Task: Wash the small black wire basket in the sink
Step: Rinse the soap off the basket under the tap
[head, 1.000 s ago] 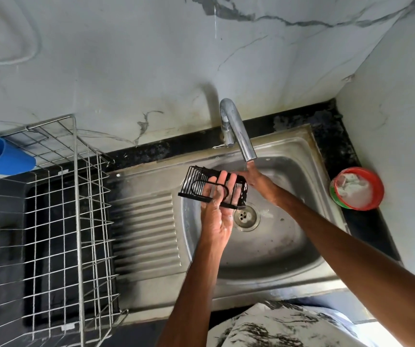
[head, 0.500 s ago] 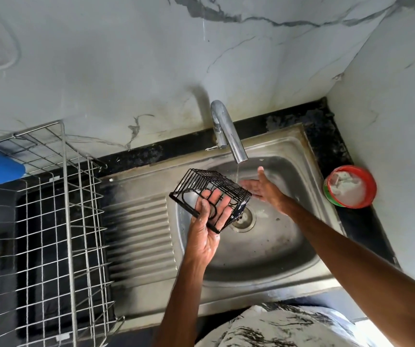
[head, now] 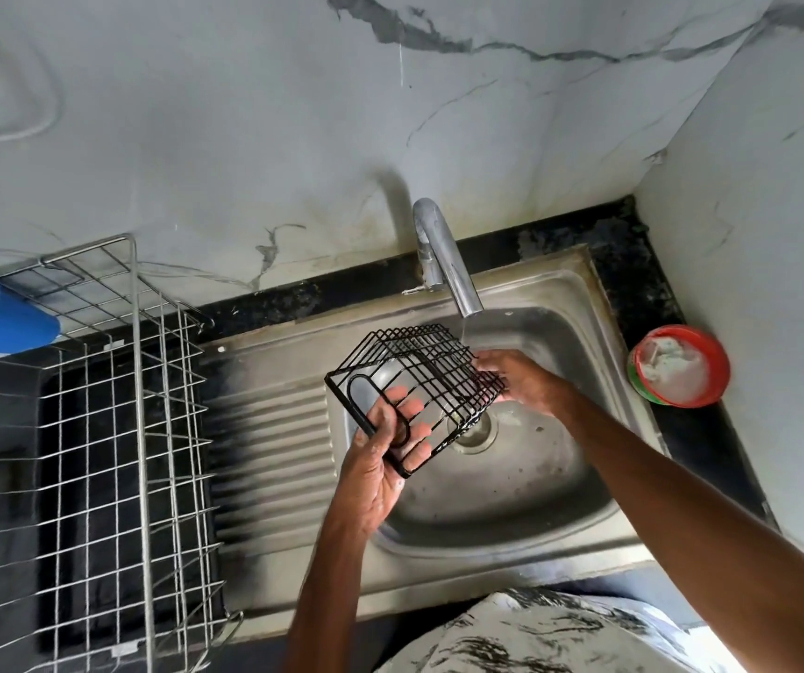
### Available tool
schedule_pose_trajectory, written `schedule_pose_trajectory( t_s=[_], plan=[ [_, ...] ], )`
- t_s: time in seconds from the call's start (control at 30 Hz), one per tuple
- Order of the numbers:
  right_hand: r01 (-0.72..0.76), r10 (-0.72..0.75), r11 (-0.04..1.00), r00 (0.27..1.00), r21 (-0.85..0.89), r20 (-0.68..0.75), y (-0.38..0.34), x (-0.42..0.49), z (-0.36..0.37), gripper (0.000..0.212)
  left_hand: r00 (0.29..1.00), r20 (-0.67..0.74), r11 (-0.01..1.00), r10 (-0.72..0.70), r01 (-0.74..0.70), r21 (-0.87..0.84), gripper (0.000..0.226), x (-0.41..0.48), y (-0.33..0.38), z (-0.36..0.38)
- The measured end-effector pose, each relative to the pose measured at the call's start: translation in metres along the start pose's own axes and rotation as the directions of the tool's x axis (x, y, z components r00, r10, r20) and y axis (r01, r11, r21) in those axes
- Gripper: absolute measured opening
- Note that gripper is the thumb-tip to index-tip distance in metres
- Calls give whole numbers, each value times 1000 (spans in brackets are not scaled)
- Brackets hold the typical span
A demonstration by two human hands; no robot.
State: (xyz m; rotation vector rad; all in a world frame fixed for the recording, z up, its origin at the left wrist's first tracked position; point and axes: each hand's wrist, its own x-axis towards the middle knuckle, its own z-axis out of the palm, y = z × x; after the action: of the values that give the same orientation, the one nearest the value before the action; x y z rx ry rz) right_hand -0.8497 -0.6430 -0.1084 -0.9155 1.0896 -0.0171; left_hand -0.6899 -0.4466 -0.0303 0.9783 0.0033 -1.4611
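over the sink [head: 526, 488], under the tap [head: 453, 274] (water is trickling), the left hand [head: 375, 468] is curling its fingers round the near edge of the tilted black wire basket [head: 419, 361]; the right hand [head: 526, 381] is touching its far side, grip unclear.

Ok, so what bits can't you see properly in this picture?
All in the head view:
- Right hand: its fingertips are behind the black wire basket, so gripping or just touching cannot be told.
- Blue thing: cut off by the left edge, so what it is cannot be told.
- Drain: partly covered by the basket's lower corner.
- White stuff in the red tub: too small to name.
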Motion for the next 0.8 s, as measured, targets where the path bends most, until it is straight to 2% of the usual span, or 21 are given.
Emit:
schedule_pose_trajectory(
  t_s=[0.1, 0.17, 0.23, 0.3, 0.37, 0.47, 0.5, 0.57, 0.63, 0.73, 0.77, 0.8],
  plan=[
    [-10, 12, 1000, 997, -24, 71, 5, -3, -13, 59, 999, -30, 991, -18, 22, 131, 74, -6, 11, -3],
    [-14, 16, 999, 999, -42, 46, 8, -7, -17, 52, 999, -36, 964, 0, 9, 265, 85, -6, 17, -7],
    [15, -18, 996, 999, -85, -38, 13, -11, -19, 34, 998, -54, 908, 40, -14, 418, 88, -4, 26, -10],
    [21, -46, 989, 985, -146, -168, 15, -16, -19, 8, 990, -103, 851, 92, -24, 525, 62, 1, 35, -10],
    [7, -61, 980, 961, -200, -269, 15, -19, -22, 12, 984, -142, 788, 109, 1, 615, 40, 5, 42, -2],
    [-6, -77, 970, 942, -243, -327, 11, -28, -24, 13, 981, -155, 642, 118, 44, 765, 20, 8, 49, 16],
    [2, -95, 965, 934, -262, -345, 8, -32, -25, 16, 981, -152, 583, 124, 52, 811, 25, 11, 50, 20],
    [20, -151, 947, 910, -321, -387, 2, -39, -28, 20, 967, -188, 437, 171, 97, 894, 51, 23, 54, 22],
    [29, -196, 933, 877, -358, -440, -4, -44, -32, 20, 942, -287, 320, 173, 222, 921, 63, 35, 61, 22],
    [25, -237, 913, 844, -407, -481, -6, -43, -40, 25, 938, -343, 281, 44, 318, 906, 93, 43, 71, 28],
    [30, -240, 912, 849, -410, -471, -9, -44, -41, 26, 940, -341, 281, 27, 320, 905, 89, 44, 71, 30],
    [28, -217, 919, 868, -392, -447, -9, -43, -45, 28, 938, -345, 274, 35, 323, 906, 76, 44, 70, 31]
  ],
)
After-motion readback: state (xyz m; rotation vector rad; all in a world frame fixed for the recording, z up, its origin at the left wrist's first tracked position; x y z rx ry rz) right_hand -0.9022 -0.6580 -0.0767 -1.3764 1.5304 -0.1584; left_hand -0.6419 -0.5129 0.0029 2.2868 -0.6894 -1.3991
